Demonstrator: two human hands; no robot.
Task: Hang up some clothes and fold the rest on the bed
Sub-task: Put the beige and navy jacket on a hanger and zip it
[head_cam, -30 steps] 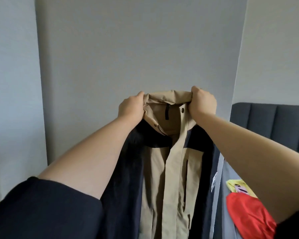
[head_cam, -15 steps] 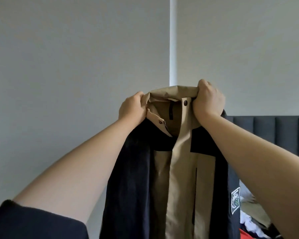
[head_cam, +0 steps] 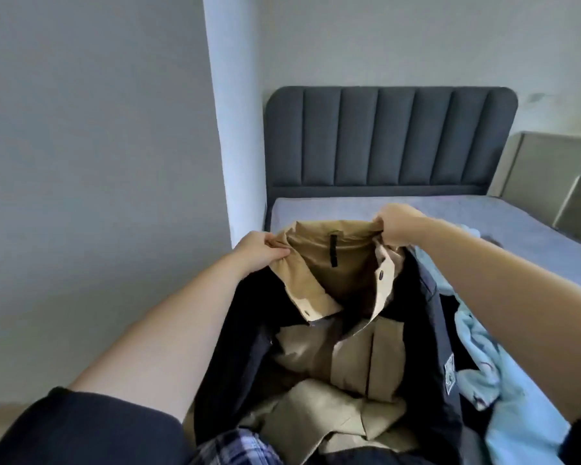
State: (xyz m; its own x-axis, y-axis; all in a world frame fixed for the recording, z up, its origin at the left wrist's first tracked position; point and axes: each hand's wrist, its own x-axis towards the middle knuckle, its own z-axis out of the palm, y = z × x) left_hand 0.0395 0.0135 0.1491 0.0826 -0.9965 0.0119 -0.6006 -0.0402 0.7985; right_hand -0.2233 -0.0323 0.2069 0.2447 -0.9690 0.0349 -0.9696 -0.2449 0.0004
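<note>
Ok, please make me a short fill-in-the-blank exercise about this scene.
1. The left hand and the right hand grip the jacket by its ____.
2. The padded headboard belongs to the ____.
3. The blue cloth lies to the ____ of the jacket.
Missing words: collar, bed, right.

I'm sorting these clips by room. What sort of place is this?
Most likely a bedroom: a grey mattress backed by a padded dark headboard, with loose clothes on the bed, such as the light blue garment beside the tan and navy jacket.
</note>
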